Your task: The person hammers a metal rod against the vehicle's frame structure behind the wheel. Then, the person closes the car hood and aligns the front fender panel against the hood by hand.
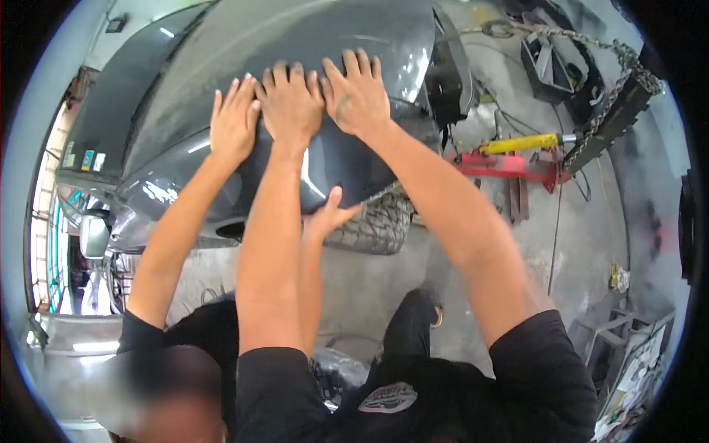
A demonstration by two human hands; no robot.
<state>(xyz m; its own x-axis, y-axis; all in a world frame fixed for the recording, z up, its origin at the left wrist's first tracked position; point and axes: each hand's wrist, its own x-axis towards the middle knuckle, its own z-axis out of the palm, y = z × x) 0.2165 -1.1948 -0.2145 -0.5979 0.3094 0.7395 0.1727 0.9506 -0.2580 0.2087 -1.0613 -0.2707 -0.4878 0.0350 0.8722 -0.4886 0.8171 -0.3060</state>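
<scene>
Both of my hands lie flat on the dark grey car panel point(258, 37), near the edge of the hood. My left hand point(290, 103) has its fingers spread and pointing forward. Just right of it, my right hand point(356, 94) presses on the same surface, fingers apart. A co-worker's hand point(235, 125) rests on the panel beside my left hand. The co-worker's other hand point(329, 214) is at the fender's lower edge, above the tyre point(377, 230), thumb up.
A co-worker in a cap point(159, 369) stands at my left. On the right are a red frame point(502, 165) with a yellow cylinder point(521, 143), a chain point(624, 55) and a dark tray point(545, 70). The car's side mirror point(94, 235) is at left.
</scene>
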